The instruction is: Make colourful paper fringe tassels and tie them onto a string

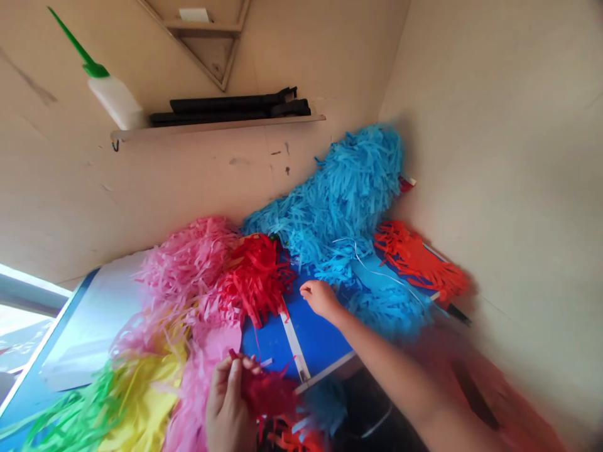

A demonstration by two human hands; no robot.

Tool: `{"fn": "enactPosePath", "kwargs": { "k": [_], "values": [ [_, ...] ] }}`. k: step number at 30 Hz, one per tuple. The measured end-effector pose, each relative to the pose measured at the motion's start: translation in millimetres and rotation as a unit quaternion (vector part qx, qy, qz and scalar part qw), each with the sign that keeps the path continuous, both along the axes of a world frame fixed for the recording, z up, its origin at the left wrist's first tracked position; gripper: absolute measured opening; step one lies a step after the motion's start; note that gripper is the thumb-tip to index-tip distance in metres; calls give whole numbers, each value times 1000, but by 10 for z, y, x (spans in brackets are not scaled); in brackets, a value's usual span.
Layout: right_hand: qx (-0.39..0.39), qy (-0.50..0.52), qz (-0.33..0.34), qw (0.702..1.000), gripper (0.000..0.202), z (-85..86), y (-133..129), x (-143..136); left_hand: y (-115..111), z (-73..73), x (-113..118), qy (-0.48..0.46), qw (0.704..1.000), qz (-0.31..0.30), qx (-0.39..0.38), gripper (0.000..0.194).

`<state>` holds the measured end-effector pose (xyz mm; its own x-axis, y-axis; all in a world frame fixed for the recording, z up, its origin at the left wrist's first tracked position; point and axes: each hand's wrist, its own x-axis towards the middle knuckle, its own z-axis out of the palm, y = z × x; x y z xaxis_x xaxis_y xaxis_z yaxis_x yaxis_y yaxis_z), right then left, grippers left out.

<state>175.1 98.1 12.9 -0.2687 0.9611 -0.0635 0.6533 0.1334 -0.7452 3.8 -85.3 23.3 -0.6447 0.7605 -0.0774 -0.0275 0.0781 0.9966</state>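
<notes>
My left hand [230, 402] is closed at the lower middle, thumb and fingers pinching a bunch of dark red fringed paper [273, 392] whose strips hang to the right, blurred. My right hand [321, 300] is raised above the blue tabletop [325, 342], its fingers drawn together. Whether anything thin is between them cannot be made out. Near it on the left lies bright red fringed paper [257, 276]. Light blue fringed paper [348, 194] is heaped behind it, and a white string [372, 267] trails across the blue strips.
Pink fringe [193, 257], yellow paper [146, 402] and green strips [80, 414] cover the left side. Orange fringe [419, 257] lies against the right wall. A wall shelf [217, 127] carries black objects [230, 107] and a green-tipped white bottle [113, 97].
</notes>
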Motion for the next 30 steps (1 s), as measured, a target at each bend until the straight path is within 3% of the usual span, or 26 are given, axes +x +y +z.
{"fn": "enactPosePath", "kwargs": {
  "k": [3, 5, 10, 13, 15, 17, 19, 22, 26, 30],
  "values": [
    [26, -64, 29, 997, 24, -87, 279, -113, -47, 84, -12, 136, 987, 79, 36, 45],
    [36, -93, 51, 994, 26, -107, 323, -224, -89, 109, 32, 201, 974, 93, 49, 46],
    [34, -128, 64, 989, 19, -37, 312, -310, -95, 141, 140, 149, 988, -33, 13, 40],
    [35, -114, 42, 992, 20, 70, 163, -143, -69, 122, 129, 194, 980, -45, -6, 45],
    [42, -94, 28, 994, 22, 156, -70, -8, -53, 100, 130, 218, 974, -64, -12, 46],
    [34, -36, 37, 998, 19, 239, -387, 91, -30, 86, 165, 231, 968, -97, -7, 44],
    [0, 112, 68, 991, 12, 301, -719, 143, 0, 84, 225, 241, 962, -130, 13, 42],
    [-57, 332, 80, 938, 10, 325, -1083, 167, 36, 89, 313, 259, 949, -178, 34, 36],
    [-111, 409, 41, 905, 12, 260, -1236, 204, 36, 71, 356, 289, 933, -214, 32, 29],
    [-106, 402, 10, 909, 13, 216, -1254, 256, 24, 48, 355, 336, 911, -235, 55, 22]
  ]
}}
